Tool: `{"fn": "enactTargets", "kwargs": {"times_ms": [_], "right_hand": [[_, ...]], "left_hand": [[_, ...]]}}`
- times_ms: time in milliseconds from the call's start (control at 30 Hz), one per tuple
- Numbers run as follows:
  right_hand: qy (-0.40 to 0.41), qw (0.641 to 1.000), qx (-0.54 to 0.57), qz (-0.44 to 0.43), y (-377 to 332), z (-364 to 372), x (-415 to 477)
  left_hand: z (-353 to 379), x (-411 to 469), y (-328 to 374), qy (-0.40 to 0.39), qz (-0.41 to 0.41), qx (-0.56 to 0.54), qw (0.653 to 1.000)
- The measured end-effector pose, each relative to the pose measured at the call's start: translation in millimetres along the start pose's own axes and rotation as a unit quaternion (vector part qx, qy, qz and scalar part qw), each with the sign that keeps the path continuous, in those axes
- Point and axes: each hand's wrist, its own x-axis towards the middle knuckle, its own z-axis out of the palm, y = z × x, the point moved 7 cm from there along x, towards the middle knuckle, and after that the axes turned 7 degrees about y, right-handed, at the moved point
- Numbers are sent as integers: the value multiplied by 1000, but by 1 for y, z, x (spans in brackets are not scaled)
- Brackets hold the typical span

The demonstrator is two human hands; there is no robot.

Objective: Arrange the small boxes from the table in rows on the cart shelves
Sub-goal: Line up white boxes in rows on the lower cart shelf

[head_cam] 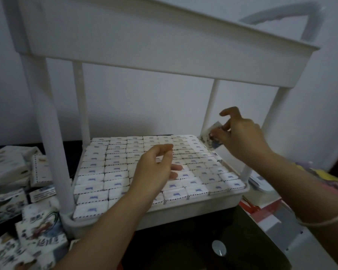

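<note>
Your right hand (pixel 240 139) is pinching a small box (pixel 213 136) between thumb and fingertips, index finger raised, and is holding it tilted. The box is sitting just in front of that hand, over the far right corner of the lower shelf (pixel 203 203). Your left hand (pixel 156 168) is hovering to its left, fingers loosely curled and gripping nothing, directly above the rows of boxes (pixel 115 170) that are filling the shelf. Farther left of that hand, loose boxes (pixel 37 227) are lying heaped.
</note>
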Motion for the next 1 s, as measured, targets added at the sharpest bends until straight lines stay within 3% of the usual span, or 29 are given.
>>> {"fn": "enactTargets", "kwargs": {"times_ms": [67, 133, 233, 400, 600, 867, 933, 1000], "right_hand": [[0, 989, -142, -29, 0, -2, 5], [-38, 954, -290, -59, -3, 4, 7], [-132, 910, -391, -48, 6, 15, 9], [-206, 926, -318, 2, 22, 41, 7], [-232, 936, -257, 59, 32, 48, 17], [-358, 898, -204, 154, 36, 69, -11], [-354, 900, -196, 161, 34, 68, -15], [-300, 923, -216, 105, 25, 60, -11]], "left_hand": [[1, -1, 0, -4, 11, 25, 1000], [2, -2, 0, -10, 14, 41, 999], [1, -2, -1, -14, 13, 55, 998], [2, -3, -1, -24, 16, 66, 997], [2, -4, -1, -28, 9, 75, 997], [2, -4, -1, -23, 15, 71, 997], [1, -5, 0, -18, 16, 70, 997], [-1, -6, 3, -11, 16, 67, 998]]}}
